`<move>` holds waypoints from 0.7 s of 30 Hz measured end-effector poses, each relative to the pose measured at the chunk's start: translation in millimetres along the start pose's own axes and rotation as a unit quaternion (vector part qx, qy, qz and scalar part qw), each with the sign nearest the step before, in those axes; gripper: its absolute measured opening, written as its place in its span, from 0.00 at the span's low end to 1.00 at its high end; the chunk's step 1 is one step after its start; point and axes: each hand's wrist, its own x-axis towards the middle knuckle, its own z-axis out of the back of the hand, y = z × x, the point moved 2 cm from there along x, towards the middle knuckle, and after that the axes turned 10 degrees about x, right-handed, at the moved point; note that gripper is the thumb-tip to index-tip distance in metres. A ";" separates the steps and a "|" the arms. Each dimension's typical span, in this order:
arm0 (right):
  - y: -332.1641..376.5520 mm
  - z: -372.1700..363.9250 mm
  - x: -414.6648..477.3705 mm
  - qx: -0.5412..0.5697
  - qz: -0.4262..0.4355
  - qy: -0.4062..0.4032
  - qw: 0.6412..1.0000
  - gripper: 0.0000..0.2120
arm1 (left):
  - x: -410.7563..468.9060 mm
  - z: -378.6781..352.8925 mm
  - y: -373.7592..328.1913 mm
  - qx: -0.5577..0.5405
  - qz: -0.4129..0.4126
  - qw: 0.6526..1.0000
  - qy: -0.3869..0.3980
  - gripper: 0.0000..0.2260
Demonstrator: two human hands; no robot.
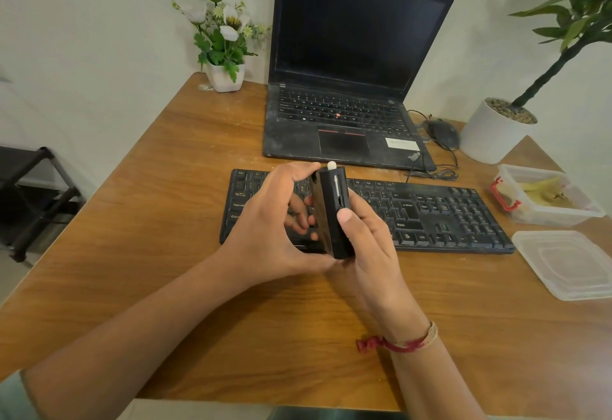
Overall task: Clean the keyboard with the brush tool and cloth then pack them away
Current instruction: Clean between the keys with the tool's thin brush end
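A black block-shaped brush tool (pixel 331 211) with a small white tip at its top stands upright between both hands, above the black keyboard (pixel 430 217) in the middle of the wooden table. My left hand (pixel 275 221) wraps its left side, thumb near the top. My right hand (pixel 367 237) grips its right side, thumb pressed on the front face. A yellowish cloth (pixel 546 192) lies inside a clear plastic box (pixel 563 214) at the right edge. The keyboard's left part is hidden behind my hands.
An open black laptop (pixel 347 88) stands behind the keyboard, with a wired mouse (pixel 443 133) to its right. The box's clear lid (pixel 569 264) lies near the right edge. A flower pot (pixel 225 77) and a potted plant (pixel 493 135) stand at the back.
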 end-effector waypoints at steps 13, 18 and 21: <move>11.8 -4.1 1.3 -0.048 -0.053 -0.074 0.995 0.22 | -1.3 -8.1 1.1 0.058 -0.019 0.998 0.026 0.43; 26.1 -3.2 -1.5 -0.102 -0.065 -0.054 0.991 0.28 | 8.1 9.3 5.0 -0.090 0.023 0.994 0.055 0.41; 31.4 -5.9 0.9 -0.142 -0.124 -0.013 0.982 0.29 | 13.0 10.8 16.6 -0.150 0.062 0.986 0.050 0.27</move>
